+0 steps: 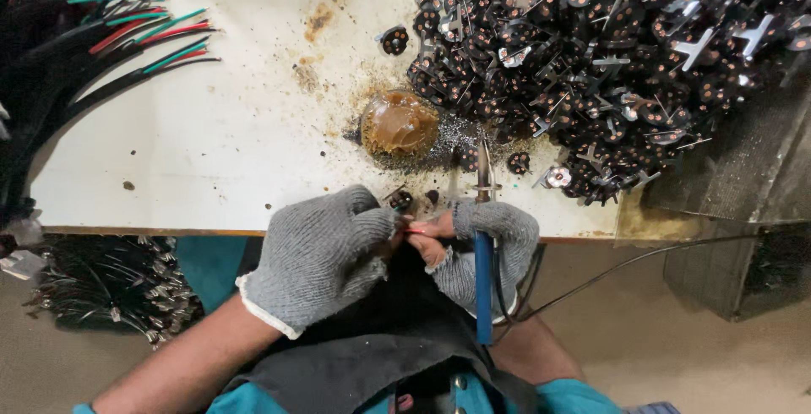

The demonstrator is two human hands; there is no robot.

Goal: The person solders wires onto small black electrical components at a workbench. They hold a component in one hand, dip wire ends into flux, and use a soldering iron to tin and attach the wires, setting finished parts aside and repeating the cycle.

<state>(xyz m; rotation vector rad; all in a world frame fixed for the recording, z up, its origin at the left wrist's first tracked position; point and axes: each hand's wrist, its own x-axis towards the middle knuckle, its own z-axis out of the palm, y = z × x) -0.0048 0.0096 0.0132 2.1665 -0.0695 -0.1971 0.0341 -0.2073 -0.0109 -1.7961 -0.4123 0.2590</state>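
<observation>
Head view: a stained white worktop (228, 135) is seen from above, and both hands, in grey knitted gloves with the fingertips bare, are met at its near edge. The left hand (319, 255) is clenched around a small black round part (400, 200), which is pinched at the fingertips just above the near edge. A thin red wire (416, 231) is gripped between the bare fingertips of the two hands where they touch. The right hand (494, 249) is also closed around the blue handle of a soldering iron (483, 253), which is held upright in the frame, its metal tip pointed away from the person and raised over the worktop beside the black part. Just beyond the tip, near the middle of the worktop, a round tin of brown flux paste (399, 124) is set in a ring of dark residue. A large heap of black round parts with copper contacts and metal tabs (608, 59) is spread over the far right corner, with a few loose pieces scattered at its near side. Bundles of black, red and green wires (101, 34) are laid across the far left corner. More dark wire bundles with metal ends (110, 287) are seen below the worktop's near left edge.
</observation>
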